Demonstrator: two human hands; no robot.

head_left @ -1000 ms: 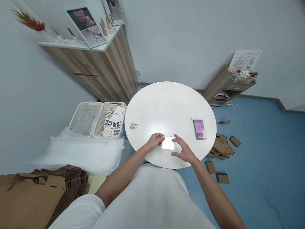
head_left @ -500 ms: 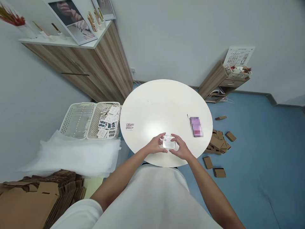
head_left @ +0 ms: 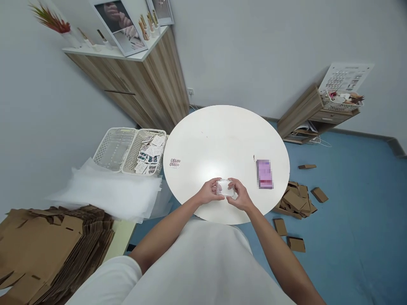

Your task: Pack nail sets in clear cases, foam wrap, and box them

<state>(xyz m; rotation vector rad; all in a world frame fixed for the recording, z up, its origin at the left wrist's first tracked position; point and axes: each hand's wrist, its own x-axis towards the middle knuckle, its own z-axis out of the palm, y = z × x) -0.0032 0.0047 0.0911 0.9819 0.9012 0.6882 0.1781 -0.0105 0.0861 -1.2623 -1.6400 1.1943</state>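
Observation:
A small clear plastic box (head_left: 225, 187) is held between my two hands above the near part of the round white table (head_left: 219, 127). My left hand (head_left: 209, 191) grips its left side, and my right hand (head_left: 241, 195) grips its right side. On the table to the left lies a card with pink nail-like pieces (head_left: 174, 163). Towards the right edge sits a purple stack (head_left: 264, 174), blurred by pixelation. A small dark item (head_left: 254, 157) lies just beyond that stack.
White baskets, one with many cards (head_left: 149, 156), stand left of the table. White foam sheets (head_left: 111, 192) and stacked flat cardboard (head_left: 51, 245) are nearer on the left. Cardboard boxes (head_left: 295, 201) lie on the blue floor at right. Cabinets (head_left: 127, 80) stand behind.
The camera view has turned slightly, shifting the surroundings. Both hands still hold the clear box in nearly the same place, its tilt slightly different.

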